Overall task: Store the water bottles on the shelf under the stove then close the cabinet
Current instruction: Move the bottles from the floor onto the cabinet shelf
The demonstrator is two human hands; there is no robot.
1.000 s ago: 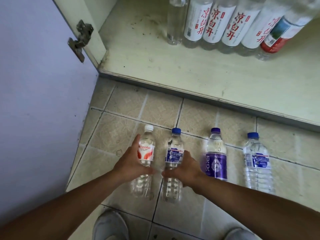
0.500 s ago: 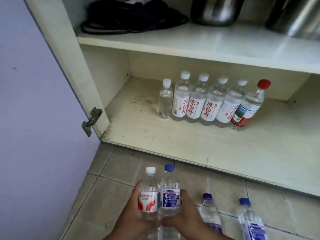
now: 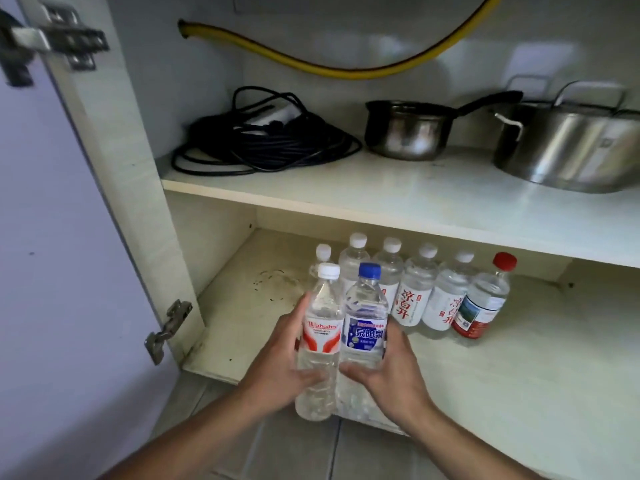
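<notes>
My left hand (image 3: pixel 277 368) grips a white-capped bottle with a red and white label (image 3: pixel 320 336). My right hand (image 3: pixel 388 375) grips a blue-capped bottle with a blue label (image 3: pixel 365 327). Both bottles are upright, pressed side by side, held in the air above the front edge of the lower shelf (image 3: pixel 519 375). At the back of that shelf stands a row of several clear bottles (image 3: pixel 412 296), most with white caps, and a red-capped bottle (image 3: pixel 485 303) at its right end. The cabinet door (image 3: pixel 52 271) hangs open on the left.
The upper shelf (image 3: pixel 381 192) holds a coil of black cable (image 3: pixel 259 136), a small saucepan (image 3: pixel 405 129) and a large steel pot (image 3: pixel 568 147). A yellow hose (image 3: pixel 332 69) runs across the back wall. Hinges (image 3: pixel 166 330) stick out from the left cabinet wall. Tiled floor (image 3: pixel 294 452) lies below.
Both hands took the two bottles off the floor and lifted them up toward the lower shelf. My view rose from the floor to the cabinet; the floor bottles are out of sight.
</notes>
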